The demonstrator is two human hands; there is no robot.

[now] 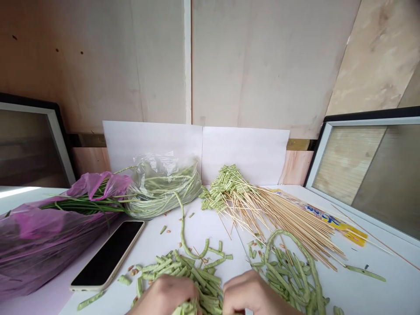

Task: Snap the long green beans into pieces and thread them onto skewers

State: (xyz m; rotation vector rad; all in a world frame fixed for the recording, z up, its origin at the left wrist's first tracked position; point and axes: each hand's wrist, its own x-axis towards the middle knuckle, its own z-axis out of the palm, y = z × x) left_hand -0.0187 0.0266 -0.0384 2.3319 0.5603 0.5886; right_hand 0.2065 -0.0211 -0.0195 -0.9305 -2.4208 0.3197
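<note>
At the bottom edge my left hand (166, 293) is closed around cut long bean pieces (186, 307), which stick out below its fingers. My right hand (251, 292), fingers curled, sits just to the right; what it grips is hidden at the frame's edge. Between and behind both hands spreads a pile of short-cut long beans (198, 273). Right of my right hand lies a tangle of bean strips (293, 278). Farther back, thin bamboo skewers (288, 218) fan out, their far ends threaded with bean pieces (229, 186).
A phone (110, 256) lies left of the pile. Behind it are a clear bag of long beans (164, 188) and a purple bag (49, 245) with green stalks. A yellow skewer wrapper (352, 234) lies at right. White boards (243, 153) and window frames (315, 155) border the table.
</note>
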